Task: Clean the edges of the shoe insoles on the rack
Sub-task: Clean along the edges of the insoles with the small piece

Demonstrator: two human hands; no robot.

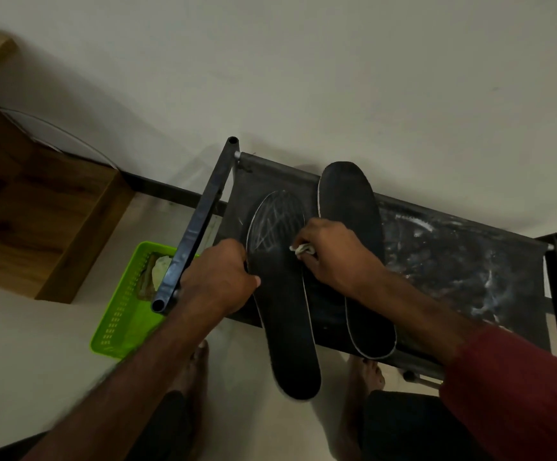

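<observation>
Right hand [332, 252] pinches a cloth [302, 249] at the right edge of the left insole [283, 311], laid front-to-back across the rack [453, 261], while left hand [220, 277] grips its opposite edge.

A plain off-white wall [337, 61] is seen in dim light, edged at its foot by a dark skirting [164, 191]. At the left, 1 brown wooden cabinet [37, 211] is set against it, and 1 green slotted basket [117, 314] is placed on the pale floor [37, 327] nearby.

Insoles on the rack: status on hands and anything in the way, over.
Left hand grips left insole at outer edge. Right hand pinches pale cloth against its inner edge. Right insole alongside; nothing blocking.
</observation>
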